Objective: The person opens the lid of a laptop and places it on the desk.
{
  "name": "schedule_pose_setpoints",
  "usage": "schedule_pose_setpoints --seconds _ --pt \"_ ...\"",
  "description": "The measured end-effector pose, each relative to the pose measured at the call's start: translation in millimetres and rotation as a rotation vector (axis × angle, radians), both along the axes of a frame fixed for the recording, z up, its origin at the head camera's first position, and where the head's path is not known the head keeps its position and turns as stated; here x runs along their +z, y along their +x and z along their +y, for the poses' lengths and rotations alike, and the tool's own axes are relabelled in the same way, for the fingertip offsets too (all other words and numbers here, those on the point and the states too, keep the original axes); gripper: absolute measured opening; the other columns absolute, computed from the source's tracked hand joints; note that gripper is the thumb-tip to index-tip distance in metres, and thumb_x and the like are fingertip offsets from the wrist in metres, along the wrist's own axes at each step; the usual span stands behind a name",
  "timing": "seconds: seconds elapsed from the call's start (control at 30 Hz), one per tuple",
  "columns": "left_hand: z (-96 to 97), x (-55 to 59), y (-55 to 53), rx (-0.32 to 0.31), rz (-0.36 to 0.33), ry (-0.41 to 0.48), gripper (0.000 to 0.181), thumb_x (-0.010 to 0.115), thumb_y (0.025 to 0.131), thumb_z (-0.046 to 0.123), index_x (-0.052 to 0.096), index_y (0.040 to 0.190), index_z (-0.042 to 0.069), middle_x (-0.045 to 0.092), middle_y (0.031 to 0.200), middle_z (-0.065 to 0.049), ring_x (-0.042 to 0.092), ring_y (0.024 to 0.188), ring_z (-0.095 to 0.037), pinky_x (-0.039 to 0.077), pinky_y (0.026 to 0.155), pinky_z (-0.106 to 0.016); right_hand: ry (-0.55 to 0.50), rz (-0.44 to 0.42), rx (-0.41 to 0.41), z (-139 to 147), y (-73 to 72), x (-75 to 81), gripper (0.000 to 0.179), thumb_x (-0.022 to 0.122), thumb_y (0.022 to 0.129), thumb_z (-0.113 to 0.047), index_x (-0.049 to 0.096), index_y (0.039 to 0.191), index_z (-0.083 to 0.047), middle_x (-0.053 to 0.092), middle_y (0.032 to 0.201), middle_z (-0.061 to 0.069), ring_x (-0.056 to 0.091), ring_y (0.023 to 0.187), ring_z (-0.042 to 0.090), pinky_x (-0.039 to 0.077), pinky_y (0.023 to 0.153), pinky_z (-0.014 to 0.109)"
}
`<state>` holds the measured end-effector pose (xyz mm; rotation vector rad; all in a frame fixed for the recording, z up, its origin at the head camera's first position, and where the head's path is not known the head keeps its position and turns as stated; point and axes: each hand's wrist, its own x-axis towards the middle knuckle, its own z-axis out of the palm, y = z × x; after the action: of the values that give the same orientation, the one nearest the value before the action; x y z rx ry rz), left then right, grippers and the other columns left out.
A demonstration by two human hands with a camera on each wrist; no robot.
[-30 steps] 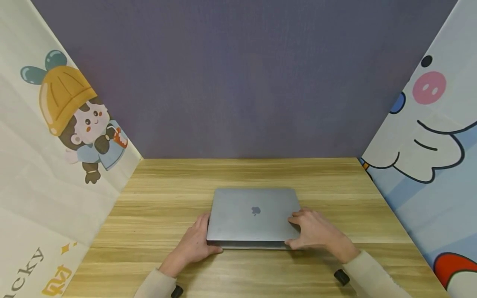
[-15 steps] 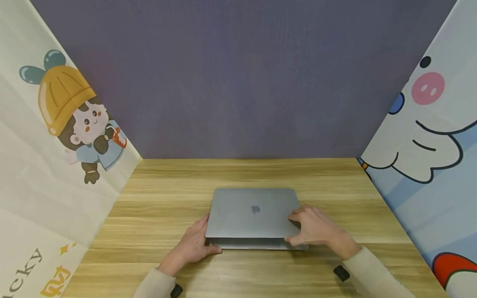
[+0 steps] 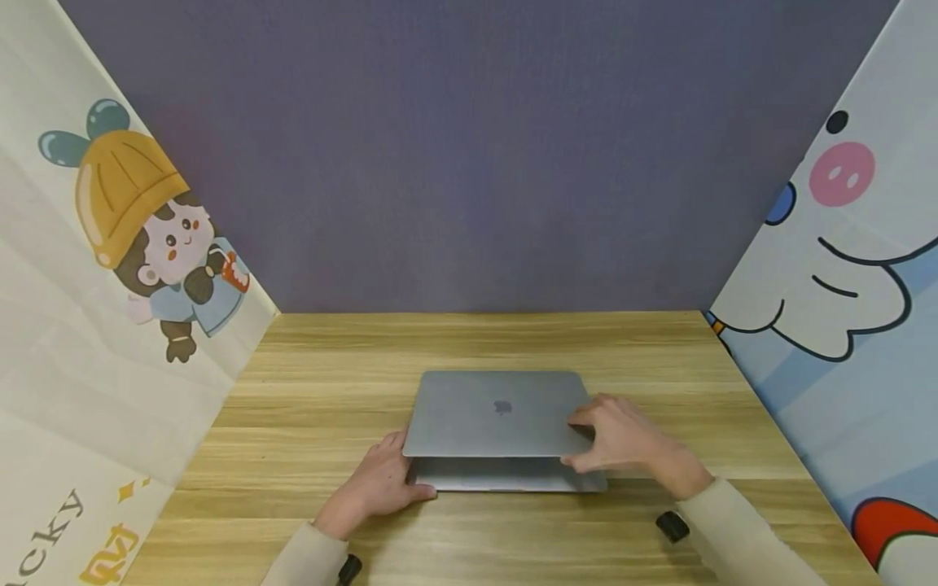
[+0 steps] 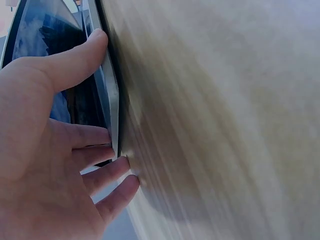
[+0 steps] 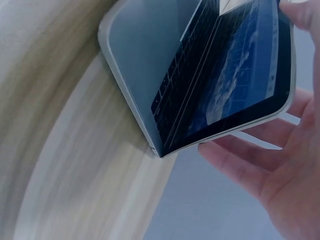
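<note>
Head view: keyboard point(image 5: 172, 80) hidden under laptop lid point(image 3: 469, 431); left sleeve point(image 3: 306, 560) and right sleeve point(image 3: 743, 529) cut by bottom edge; lettering point(image 3: 53, 526) clipped at left edge. Left wrist: left hand point(image 4: 35, 147) cut by left edge, laptop point(image 4: 112, 95) by top, counter point(image 4: 225, 125) grain blurred. Right wrist: right hand point(image 5: 290, 172) runs off right edge, fingers point(image 5: 235, 165) partly behind lid; keys point(image 5: 165, 95) too blurred to read.

Wood-grain table point(image 3: 337, 391), purplish backdrop point(image 3: 476, 155), cartoon sheets point(image 3: 110, 366) flanking.
</note>
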<state>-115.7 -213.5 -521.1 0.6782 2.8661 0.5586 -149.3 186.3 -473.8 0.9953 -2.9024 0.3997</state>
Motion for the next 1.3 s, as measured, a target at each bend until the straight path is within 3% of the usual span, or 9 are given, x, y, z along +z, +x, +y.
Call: schedule_pose_setpoints --seconds 0.27,0.5,0.8,1.0,1.3 --pt "1.7 1.4 -1.7 0.0 0.021 -0.021 0.104 0.081 0.081 0.051 0.03 0.158 0.003 0.042 0.153 -0.024 0.045 0.135 -0.04 0.042 0.106 -0.058 -0.002 -0.092 -0.045 -1 -5.0 11.2 0.062 0.078 0.074 -0.063 0.08 0.108 -0.01 0.075 0.109 0.005 0.07 0.101 0.029 0.059 0.084 0.047" --pt "1.5 3.3 -3.3 0.0 0.01 -0.04 0.106 0.079 0.082 0.053 0.026 0.161 0.007 0.039 0.158 -0.019 0.043 0.137 -0.037 0.042 0.107 -0.056 -0.006 -0.147 -0.06 0 -11.9 20.0 0.062 0.078 0.074 -0.062 0.08 0.108 -0.011 0.076 0.108 0.004 0.07 0.102 0.028 0.058 0.086 0.047" --pt "5.8 3.0 -7.6 0.02 0.033 -0.115 0.085 0.064 0.093 0.057 0.041 0.153 0.001 0.044 0.155 -0.018 0.046 0.134 -0.041 0.046 0.101 -0.057 -0.001 -0.18 -0.067 2 -21.5 30.1 0.058 0.076 0.077 -0.061 0.079 0.108 -0.012 0.075 0.108 0.003 0.07 0.1 0.027 0.057 0.085 0.048" --pt "10.1 2.5 -7.0 0.016 0.068 -0.177 0.085 0.067 0.092 0.055 0.045 0.148 -0.004 0.041 0.156 -0.019 0.046 0.134 -0.042 0.047 0.1 -0.058 -0.011 -0.199 -0.081 3 -26.4 36.9 0.054 0.074 0.08 -0.06 0.08 0.108 -0.013 0.075 0.109 0.002 0.07 0.102 0.027 0.056 0.087 0.048" --pt "9.7 2.7 -6.7 0.025 0.031 -0.17 0.083 0.066 0.092 0.057 0.049 0.145 -0.004 0.042 0.154 -0.022 0.044 0.135 -0.044 0.044 0.105 -0.06 -0.045 -0.217 -0.107 5 -35.7 46.3 0.052 0.071 0.085 -0.06 0.079 0.108 -0.014 0.073 0.109 0.001 0.068 0.097 0.021 0.056 0.084 0.045"
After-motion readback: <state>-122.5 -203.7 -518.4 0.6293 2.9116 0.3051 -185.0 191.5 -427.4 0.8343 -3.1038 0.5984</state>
